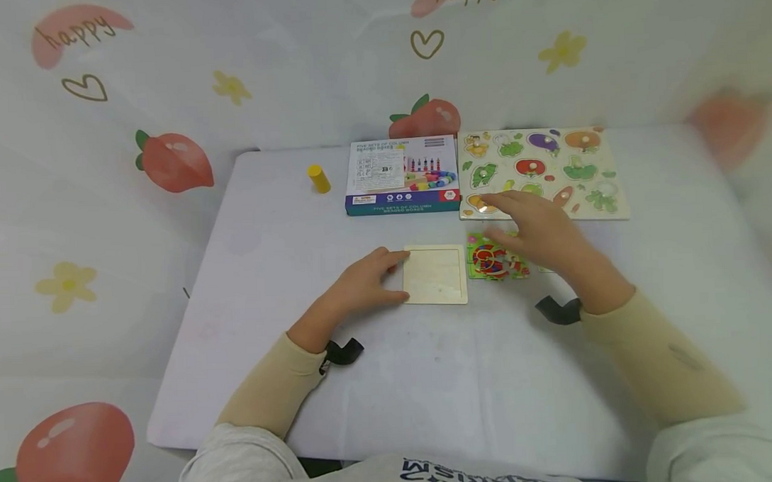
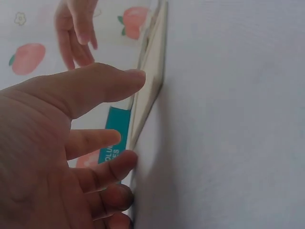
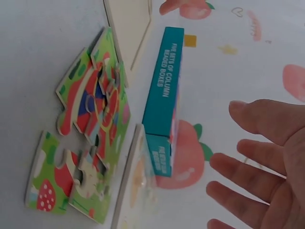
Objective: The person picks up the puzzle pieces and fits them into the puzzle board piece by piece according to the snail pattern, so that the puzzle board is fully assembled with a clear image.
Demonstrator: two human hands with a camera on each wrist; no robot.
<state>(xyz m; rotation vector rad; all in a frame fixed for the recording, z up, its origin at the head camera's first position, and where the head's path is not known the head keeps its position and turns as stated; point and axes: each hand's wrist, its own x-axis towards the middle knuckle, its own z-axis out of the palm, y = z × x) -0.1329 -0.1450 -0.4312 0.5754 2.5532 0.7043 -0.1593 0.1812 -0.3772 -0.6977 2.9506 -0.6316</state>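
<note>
A shallow square wooden tray (image 1: 435,276) lies on the table with its bare inside up. My left hand (image 1: 362,283) is at the tray's left side, thumb and index fingertip spread apart near its two left corners. Colourful jigsaw pieces (image 1: 481,259) lie loosely joined, overlapping in places, just right of the tray; in the right wrist view a piece with a red spotted mushroom (image 3: 46,195) shows at one end. Above these pieces hovers my right hand (image 1: 545,228), its fingers loosely spread and nothing in them. In the head view it hides part of the pieces.
Behind the tray stands a flat box of column beads (image 1: 402,202). A vegetable knob puzzle board (image 1: 537,186) lies to its right, partly under the right hand in the head view. A yellow cylinder (image 1: 319,179) stands left of the box. Fruit-printed cloth hangs behind the table.
</note>
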